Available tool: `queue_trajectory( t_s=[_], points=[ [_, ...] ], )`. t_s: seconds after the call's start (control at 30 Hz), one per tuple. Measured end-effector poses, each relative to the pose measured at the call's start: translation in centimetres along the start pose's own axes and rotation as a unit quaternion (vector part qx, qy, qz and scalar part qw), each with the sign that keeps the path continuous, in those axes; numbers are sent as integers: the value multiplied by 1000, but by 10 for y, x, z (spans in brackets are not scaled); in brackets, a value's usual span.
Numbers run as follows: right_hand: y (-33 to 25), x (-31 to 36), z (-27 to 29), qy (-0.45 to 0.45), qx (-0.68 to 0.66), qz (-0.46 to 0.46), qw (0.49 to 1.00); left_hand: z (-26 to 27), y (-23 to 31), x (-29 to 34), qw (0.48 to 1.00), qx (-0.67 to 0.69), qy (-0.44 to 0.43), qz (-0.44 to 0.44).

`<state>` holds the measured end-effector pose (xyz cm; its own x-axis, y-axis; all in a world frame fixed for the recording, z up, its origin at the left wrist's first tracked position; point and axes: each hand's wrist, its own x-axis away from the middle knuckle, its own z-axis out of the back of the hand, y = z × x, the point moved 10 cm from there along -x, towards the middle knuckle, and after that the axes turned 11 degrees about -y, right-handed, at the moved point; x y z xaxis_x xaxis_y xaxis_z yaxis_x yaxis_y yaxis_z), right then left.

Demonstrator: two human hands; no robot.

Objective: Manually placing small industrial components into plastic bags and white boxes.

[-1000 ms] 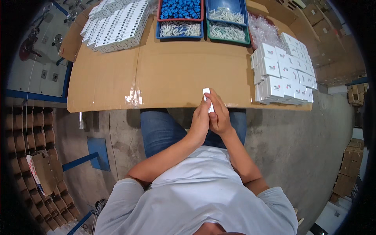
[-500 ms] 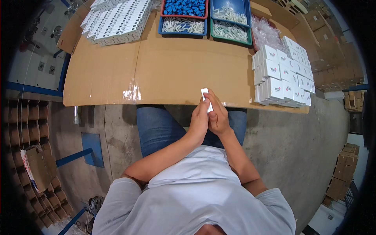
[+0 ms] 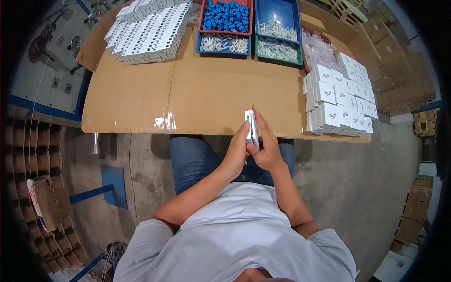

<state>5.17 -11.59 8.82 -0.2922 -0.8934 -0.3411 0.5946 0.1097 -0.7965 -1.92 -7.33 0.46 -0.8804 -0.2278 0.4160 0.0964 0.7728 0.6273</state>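
Observation:
A small white box (image 3: 252, 126) with dark print on its side is held upright between my hands, just at the table's front edge. My left hand (image 3: 236, 151) presses on its left side, with the fingertips partly hidden behind it. On its other side, my right hand (image 3: 268, 148) lies with straight fingers along the box and the thumb across its lower end. Something small and pale shows under the left hand, too small to make out.
Stacked white boxes (image 3: 342, 101) stand at the table's right; rows of thin white cartons (image 3: 148, 35) lie at the far left. At the back are a red tray (image 3: 201, 21) of blue pieces, blue and green trays (image 3: 277, 60) of white pieces, and clear plastic bags (image 3: 322, 49).
The box has turned and shows its printed side. My right fingers have straightened and moved off its top to its right side. The whole view has shifted slightly.

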Motion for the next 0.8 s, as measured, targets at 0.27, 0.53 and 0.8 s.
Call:
queue_trajectory(
  t_s=[0.27,0.53,0.8],
  points=[
    [-26,-3,-4,-91,45,30,994,-1,37,7,994,-76,-77,-17],
    [-34,-14,20,-28,117,39,992,-19,52,7,988,-64,-83,-113],
    [-50,-29,25,-43,118,111,986,-42,61,16,988,59,-132,-52]
  ],
)
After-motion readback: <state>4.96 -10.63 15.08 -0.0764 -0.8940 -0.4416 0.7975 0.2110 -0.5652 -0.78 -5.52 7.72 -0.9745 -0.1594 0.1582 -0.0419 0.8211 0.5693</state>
